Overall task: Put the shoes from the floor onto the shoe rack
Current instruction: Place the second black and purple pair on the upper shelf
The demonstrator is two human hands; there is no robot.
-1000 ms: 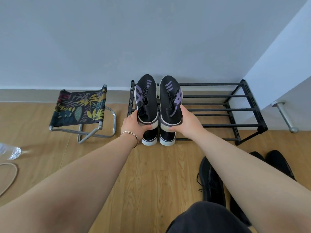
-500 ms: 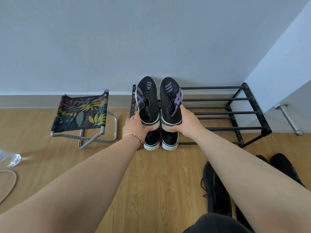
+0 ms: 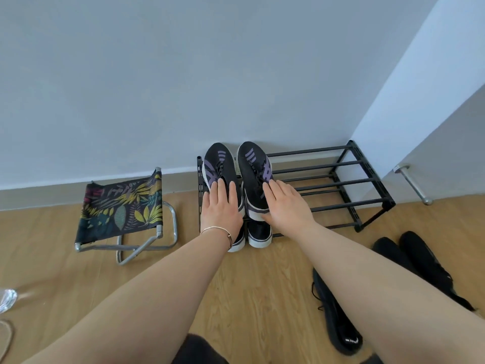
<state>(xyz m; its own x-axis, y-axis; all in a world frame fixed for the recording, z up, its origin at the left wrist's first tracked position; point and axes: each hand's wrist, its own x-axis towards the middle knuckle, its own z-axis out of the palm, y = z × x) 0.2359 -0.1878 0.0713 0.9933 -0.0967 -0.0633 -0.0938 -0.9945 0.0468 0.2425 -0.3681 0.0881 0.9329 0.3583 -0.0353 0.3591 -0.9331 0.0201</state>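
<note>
A pair of black sneakers with purple stripes rests on the top tier of the black metal shoe rack (image 3: 341,184), at its left end: the left sneaker (image 3: 217,162) and the right sneaker (image 3: 252,164), toes to the wall. My left hand (image 3: 221,206) lies flat on the left sneaker's heel, fingers spread. My right hand (image 3: 286,203) lies flat on the right sneaker, thumb by its white heel. Under them, on the lower tier, sits a black pair with white soles (image 3: 259,236). Two black shoes (image 3: 334,317) (image 3: 426,261) lie on the floor at the right.
A folding stool (image 3: 120,206) with a leaf-print seat stands left of the rack. A clear plastic bottle (image 3: 6,298) lies at the far left edge. A metal door stop (image 3: 412,183) sticks out by the white wall corner on the right. The floor is wood.
Both hands let go of the sneakers' heels and now lie flat on top of them. The sneakers settled on the top tier. The camera view tilted slightly.
</note>
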